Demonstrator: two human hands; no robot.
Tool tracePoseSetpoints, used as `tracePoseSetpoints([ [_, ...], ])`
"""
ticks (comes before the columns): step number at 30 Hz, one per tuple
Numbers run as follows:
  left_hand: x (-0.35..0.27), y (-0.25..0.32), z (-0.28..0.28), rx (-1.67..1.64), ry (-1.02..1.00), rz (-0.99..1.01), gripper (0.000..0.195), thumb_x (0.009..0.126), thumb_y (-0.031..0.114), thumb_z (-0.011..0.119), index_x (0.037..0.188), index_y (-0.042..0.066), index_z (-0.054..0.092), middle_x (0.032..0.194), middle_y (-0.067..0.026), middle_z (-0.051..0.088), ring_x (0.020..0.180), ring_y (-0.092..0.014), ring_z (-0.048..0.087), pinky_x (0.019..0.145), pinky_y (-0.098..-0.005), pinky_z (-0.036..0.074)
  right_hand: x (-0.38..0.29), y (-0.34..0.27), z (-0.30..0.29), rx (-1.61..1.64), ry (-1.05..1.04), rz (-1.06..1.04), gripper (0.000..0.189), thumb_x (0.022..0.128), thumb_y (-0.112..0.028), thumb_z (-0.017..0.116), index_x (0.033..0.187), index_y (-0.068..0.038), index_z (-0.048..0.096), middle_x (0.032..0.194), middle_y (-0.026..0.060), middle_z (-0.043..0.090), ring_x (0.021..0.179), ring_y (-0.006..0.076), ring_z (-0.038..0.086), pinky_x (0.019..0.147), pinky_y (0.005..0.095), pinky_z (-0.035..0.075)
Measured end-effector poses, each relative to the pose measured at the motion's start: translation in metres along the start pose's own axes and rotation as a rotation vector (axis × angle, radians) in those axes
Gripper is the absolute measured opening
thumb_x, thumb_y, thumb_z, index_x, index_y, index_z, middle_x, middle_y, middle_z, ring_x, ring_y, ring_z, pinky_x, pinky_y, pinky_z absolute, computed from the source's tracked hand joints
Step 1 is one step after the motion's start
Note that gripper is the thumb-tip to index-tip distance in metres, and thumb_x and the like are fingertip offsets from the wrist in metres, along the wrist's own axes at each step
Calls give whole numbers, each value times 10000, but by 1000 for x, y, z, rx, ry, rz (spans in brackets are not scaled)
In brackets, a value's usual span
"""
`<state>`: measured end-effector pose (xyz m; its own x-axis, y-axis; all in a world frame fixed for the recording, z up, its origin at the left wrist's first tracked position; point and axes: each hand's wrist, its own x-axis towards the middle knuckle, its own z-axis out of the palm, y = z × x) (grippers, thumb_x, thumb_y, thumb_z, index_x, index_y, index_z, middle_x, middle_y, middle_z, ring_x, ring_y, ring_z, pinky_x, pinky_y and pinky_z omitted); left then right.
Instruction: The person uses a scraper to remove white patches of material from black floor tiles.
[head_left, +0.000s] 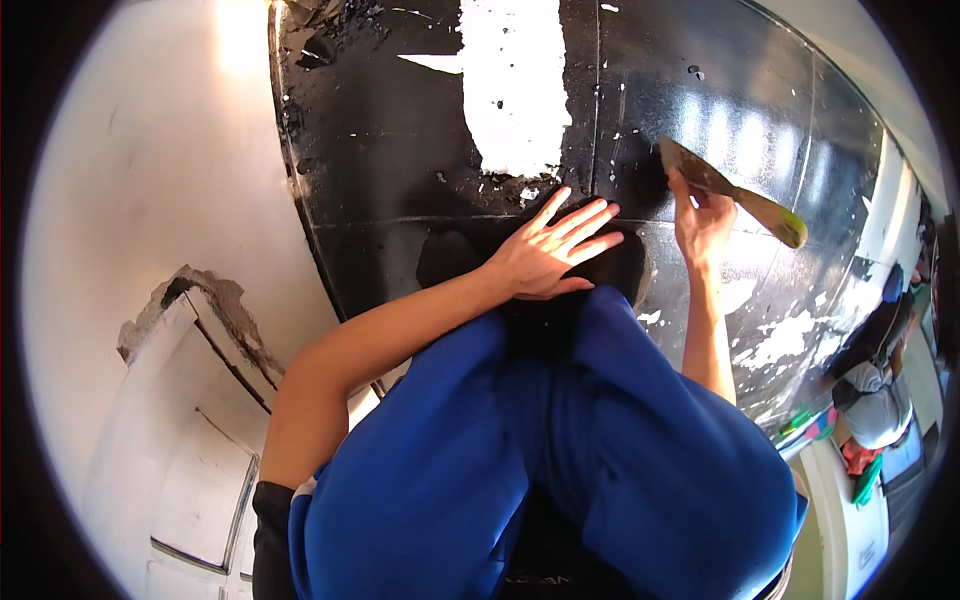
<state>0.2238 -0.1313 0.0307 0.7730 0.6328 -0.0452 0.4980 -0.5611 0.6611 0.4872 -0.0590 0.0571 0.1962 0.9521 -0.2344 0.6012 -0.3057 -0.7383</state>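
Observation:
My right hand (705, 219) grips a putty knife (701, 169) by its stained, triangular blade. The tool's yellowish, worn handle points away to the lower right, outside my fingers. My left hand (551, 251) is spread palm down just beyond my knees and holds nothing; whether it rests on the floor, I cannot tell. Beneath both hands lies a shiny black tiled floor (390, 165) with thin joint lines. Ahead of my left fingertips runs a bare white strip (517, 90) with ragged edges, crumbs scattered at its near end. My dark shoes (450, 259) are partly hidden behind that hand.
A pale wall (142, 165) borders the floor on the left, with broken plaster (232, 300) above a white panelled door (187, 480). Peeled black pieces (319, 52) lie in the far left corner. At right, white patches (784, 337) mark the floor and another person (874, 397) is bent over.

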Motion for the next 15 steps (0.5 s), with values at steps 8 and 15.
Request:
tracePoseSetpoints([
  [8,-36,-5,-14,37,-125,-115,796,1027,582,582,1640,105,407,1750,-108,319,1630,-276,270,1301,-642,177,-42,-19,52,182,-65,-168,339,950,9,713,1288,-3,738,1067,174,769,932,244,787,813,332,640],
  [15,-89,3,-32,-8,110,-173,472,969,188,704,1423,77,638,1610,-115,526,1553,-312,426,1290,-579,287,-67,-33,114,85,-110,-441,167,884,-38,775,1048,-9,776,927,179,739,729,341,726,656,427,565],
])
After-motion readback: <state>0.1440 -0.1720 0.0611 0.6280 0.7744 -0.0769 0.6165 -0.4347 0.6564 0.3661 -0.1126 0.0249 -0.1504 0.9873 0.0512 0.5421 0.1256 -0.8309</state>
